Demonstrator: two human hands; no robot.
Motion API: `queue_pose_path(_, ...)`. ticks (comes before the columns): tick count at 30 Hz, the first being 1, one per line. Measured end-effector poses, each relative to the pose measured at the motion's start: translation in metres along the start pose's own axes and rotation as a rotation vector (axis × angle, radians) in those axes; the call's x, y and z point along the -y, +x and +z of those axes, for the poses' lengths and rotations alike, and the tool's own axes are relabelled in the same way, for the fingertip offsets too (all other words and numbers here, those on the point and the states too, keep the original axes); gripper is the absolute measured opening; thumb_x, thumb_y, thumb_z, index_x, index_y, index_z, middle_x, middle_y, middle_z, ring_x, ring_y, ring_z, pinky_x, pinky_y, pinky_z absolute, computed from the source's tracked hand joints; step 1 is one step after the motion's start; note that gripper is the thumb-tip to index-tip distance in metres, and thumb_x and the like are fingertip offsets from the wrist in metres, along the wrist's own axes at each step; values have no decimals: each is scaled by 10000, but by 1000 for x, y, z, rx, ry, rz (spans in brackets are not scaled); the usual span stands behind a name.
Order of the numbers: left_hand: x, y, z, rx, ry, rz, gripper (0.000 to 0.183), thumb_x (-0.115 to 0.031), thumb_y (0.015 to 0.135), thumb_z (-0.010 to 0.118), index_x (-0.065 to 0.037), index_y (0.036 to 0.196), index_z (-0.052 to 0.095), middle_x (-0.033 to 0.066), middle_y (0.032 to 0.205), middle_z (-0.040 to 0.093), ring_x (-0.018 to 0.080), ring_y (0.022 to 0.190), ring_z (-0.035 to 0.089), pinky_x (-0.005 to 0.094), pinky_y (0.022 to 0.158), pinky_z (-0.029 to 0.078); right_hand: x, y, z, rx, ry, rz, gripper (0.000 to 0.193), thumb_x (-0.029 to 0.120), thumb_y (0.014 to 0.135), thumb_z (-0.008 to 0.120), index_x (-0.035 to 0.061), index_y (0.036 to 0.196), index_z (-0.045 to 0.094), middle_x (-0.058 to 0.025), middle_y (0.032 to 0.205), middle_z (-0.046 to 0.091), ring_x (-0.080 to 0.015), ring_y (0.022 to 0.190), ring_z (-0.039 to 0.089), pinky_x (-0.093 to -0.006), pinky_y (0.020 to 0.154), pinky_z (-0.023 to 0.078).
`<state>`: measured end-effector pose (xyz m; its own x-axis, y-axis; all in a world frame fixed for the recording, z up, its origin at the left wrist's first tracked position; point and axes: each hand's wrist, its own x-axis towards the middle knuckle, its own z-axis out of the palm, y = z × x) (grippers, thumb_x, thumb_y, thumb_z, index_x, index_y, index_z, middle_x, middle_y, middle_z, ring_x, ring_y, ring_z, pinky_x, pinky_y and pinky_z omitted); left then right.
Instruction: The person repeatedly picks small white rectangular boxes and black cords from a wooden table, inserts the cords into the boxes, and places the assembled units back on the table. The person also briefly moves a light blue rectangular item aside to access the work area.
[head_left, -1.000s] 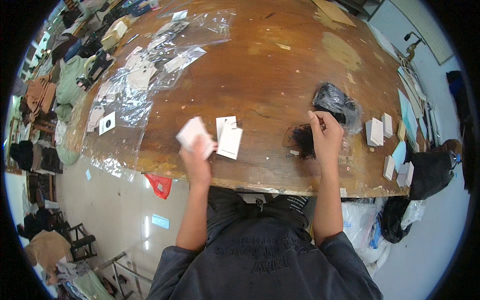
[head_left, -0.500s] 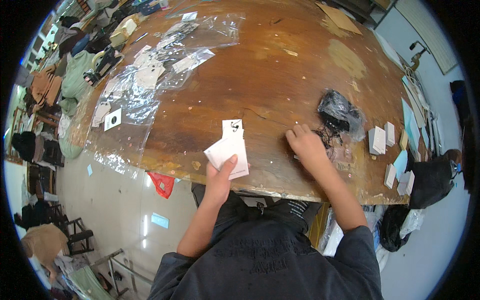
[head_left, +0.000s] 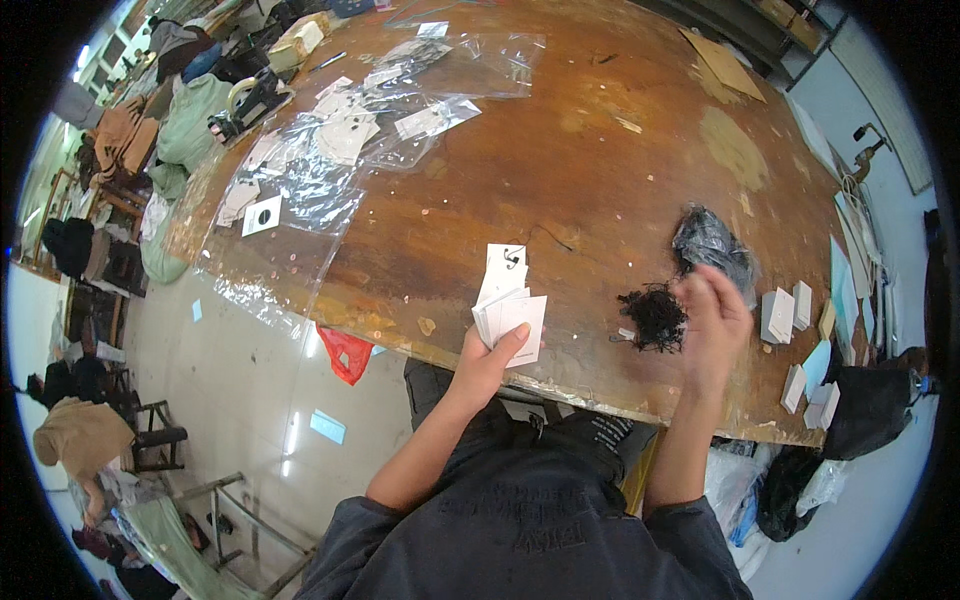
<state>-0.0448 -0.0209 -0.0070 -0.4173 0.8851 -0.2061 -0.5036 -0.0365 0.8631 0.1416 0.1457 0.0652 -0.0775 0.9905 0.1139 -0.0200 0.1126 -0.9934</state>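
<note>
Left hand [head_left: 486, 368] grasps fanned white cards [head_left: 517, 322] by the worktop's [head_left: 570, 170] near edge. Right hand [head_left: 716, 322] blurred beside tangled black cords [head_left: 656, 318]; grip cannot be told. Judgement: keep cards squared, tease cords singly.

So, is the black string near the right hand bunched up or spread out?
Bunched up: the black string sits in one dark, tangled clump on the wooden table, just left of the right hand.
</note>
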Motion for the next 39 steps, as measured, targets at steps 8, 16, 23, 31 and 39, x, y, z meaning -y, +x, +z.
queue_pose_path(8,0,0,4,28,-70,17,369,-179,955,559,28,1255,507,140,1034,659,223,898,675,349,788,553,1,1,-8,5,-5,-434,84,-58,841,646,-14,912,643,-104,983,615,-185,929,607,-276,815,502)
queue_pose_path(16,7,9,20,-14,58,221,364,-181,988,509,28,1285,488,120,1127,629,187,1022,626,331,890,500,-18,-60,62,461,8,-67,60,19,862,665,-3,889,615,-173,1185,636,-224,1052,614,-349,930,472)
queue_pose_path(23,13,12,22,-90,312,310,396,-173,995,505,42,1320,437,132,1209,580,187,1111,556,326,952,431,-39,-85,72,438,72,-70,105,58,875,674,-28,890,616,-198,1233,623,-244,1117,613,-342,896,504)
queue_pose_path(31,16,9,27,-229,285,332,358,-151,975,547,35,1273,478,131,1177,597,172,1091,564,321,940,441,-33,-95,78,421,62,-207,113,45,846,702,-31,869,622,-205,1216,606,-250,1041,626,-342,867,510)
queue_pose_path(39,3,6,32,-243,288,395,279,-63,886,683,38,1127,584,71,1011,659,105,923,598,252,805,490,-22,-73,82,426,-10,-178,61,-8,899,617,-60,889,587,-70,938,558,-108,784,571,-228,679,479)
